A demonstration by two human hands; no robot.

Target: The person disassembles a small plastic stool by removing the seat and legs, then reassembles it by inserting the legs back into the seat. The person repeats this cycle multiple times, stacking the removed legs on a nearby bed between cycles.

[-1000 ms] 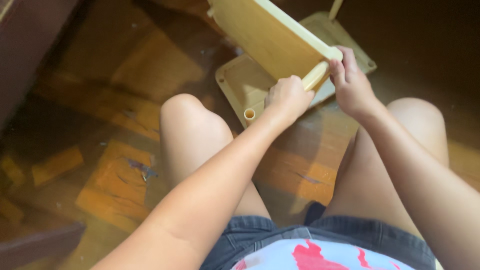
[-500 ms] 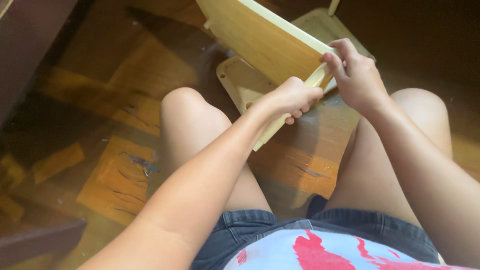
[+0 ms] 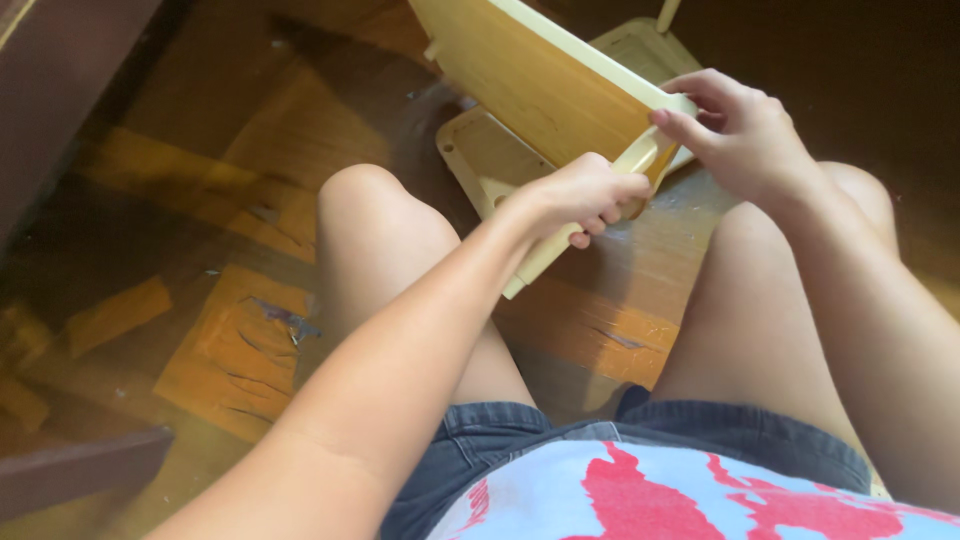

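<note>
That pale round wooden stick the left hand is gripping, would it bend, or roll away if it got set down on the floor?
The stick looks straight and solid in the left hand, so probably stiff. Its rounded shape suggests it could roll on the wooden floor. The right hand steadies the panel where they meet.

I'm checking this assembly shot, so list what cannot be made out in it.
Head view only:
- Wooden panel: its far end is cut off by the top edge.
- Pale leg: its middle is hidden inside the left hand; where it meets the panel is covered by the right hand.
- Flat piece on the floor: mostly hidden behind the panel and hands.
- Right-hand fingers: the tips curl out of sight.
</note>
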